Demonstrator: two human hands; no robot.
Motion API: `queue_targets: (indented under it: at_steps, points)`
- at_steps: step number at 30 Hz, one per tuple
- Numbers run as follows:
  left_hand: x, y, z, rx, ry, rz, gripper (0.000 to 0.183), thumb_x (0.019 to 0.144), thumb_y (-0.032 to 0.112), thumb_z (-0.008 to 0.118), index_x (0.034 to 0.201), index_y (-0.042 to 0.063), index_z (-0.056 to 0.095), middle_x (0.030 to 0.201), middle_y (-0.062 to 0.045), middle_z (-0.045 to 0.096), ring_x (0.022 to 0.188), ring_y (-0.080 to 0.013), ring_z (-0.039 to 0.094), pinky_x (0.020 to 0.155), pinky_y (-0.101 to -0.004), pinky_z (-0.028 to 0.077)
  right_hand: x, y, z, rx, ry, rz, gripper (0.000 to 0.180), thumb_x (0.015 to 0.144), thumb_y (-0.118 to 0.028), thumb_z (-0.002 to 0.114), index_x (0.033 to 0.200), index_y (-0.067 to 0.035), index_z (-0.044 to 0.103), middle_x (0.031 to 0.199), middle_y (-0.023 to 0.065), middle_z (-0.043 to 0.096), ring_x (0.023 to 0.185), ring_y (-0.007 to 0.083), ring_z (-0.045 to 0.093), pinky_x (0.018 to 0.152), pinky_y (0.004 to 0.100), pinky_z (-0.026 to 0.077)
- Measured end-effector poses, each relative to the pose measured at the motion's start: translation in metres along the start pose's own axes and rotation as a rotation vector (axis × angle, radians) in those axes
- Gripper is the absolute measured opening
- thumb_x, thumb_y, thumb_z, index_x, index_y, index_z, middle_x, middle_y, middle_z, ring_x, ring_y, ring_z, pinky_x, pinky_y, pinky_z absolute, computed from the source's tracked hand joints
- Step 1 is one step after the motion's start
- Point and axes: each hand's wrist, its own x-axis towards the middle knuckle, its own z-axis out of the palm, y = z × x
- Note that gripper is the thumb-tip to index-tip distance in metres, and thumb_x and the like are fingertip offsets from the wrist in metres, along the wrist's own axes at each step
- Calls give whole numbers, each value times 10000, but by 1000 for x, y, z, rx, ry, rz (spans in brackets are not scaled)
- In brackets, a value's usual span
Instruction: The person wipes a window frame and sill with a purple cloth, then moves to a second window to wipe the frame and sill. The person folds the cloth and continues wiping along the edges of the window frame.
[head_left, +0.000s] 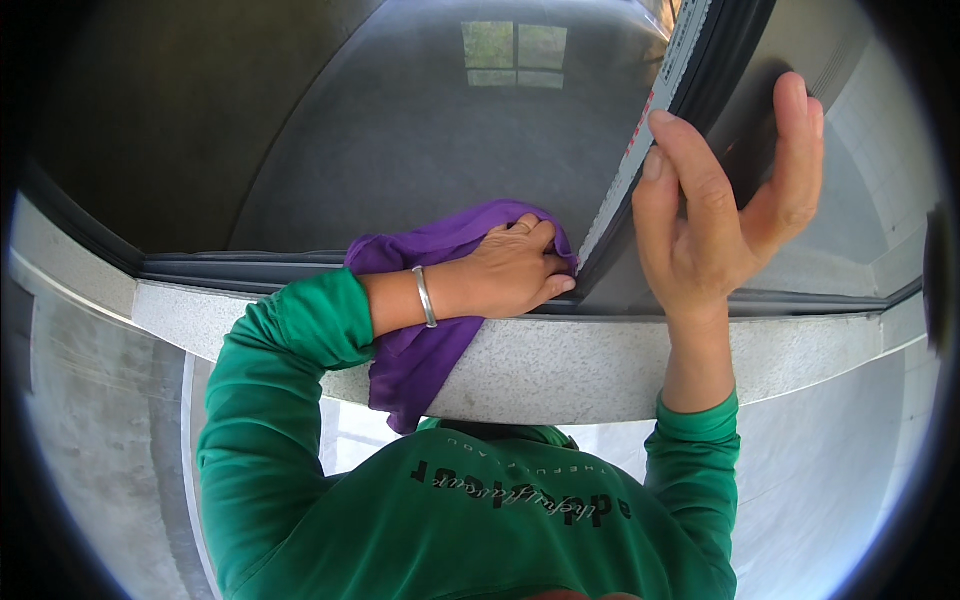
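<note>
My left hand (514, 266) presses a purple cloth (420, 240) into the lower corner of a window, where the dark frame (255, 271) meets an upright bar (694, 94). Part of the cloth hangs over the pale stone sill (570, 367) towards me. My right hand (705, 202) is raised to the right of that corner, fingers spread and nothing visible in it. Two of its fingertips overlap a white strip (641, 139) along the bar, which bears printed writing. Whether they touch the strip, I cannot tell.
Behind the frame is a dark glass pane (435, 142) with a reflected window (515, 54) in it. Another pane (832, 247) lies right of the bar. The floor (817, 465) shows below the sill.
</note>
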Motion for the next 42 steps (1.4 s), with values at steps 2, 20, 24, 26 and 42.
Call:
queue_targets:
  at_steps: [2,20,24,26,42]
  points:
    - [-10,-4,-1,23,23,-8,366,908,353,502,1090,73,652,990,-112,441,991,-284,428,804,-420,392,-1,-1,-1,-22,-17,10,201,732,-72,677,919,-141,698,1373,183,388,1282,325,355,1059,419,304]
    - [-216,-98,-59,425,82,-677,393,922,372,471,899,52,698,967,-133,571,1014,-306,503,853,-436,399,5,-7,-9,-102,-107,-5,204,786,-55,659,975,-120,701,1385,147,365,1294,308,344,1051,378,316]
    - [-240,-116,-53,353,220,-673,401,915,371,481,846,43,701,942,-122,587,971,-301,531,828,-434,417,1,-11,-11,-116,-117,-3,200,784,-37,658,970,-102,693,1367,155,379,1290,334,359,1061,406,322]
    - [-244,-119,-43,351,280,-673,366,905,343,504,838,40,699,948,-117,588,970,-301,534,826,-434,418,-1,-14,-13,-135,-125,-24,196,778,-27,657,961,-90,687,1356,160,389,1283,352,371,1070,425,319]
    - [-304,-140,-29,-491,1645,-1049,518,983,431,386,908,-34,602,855,-80,604,806,-155,545,793,-315,444,-7,-3,-16,-103,-177,-44,174,850,-33,601,1007,-46,674,1379,204,333,1288,345,372,1064,408,320]
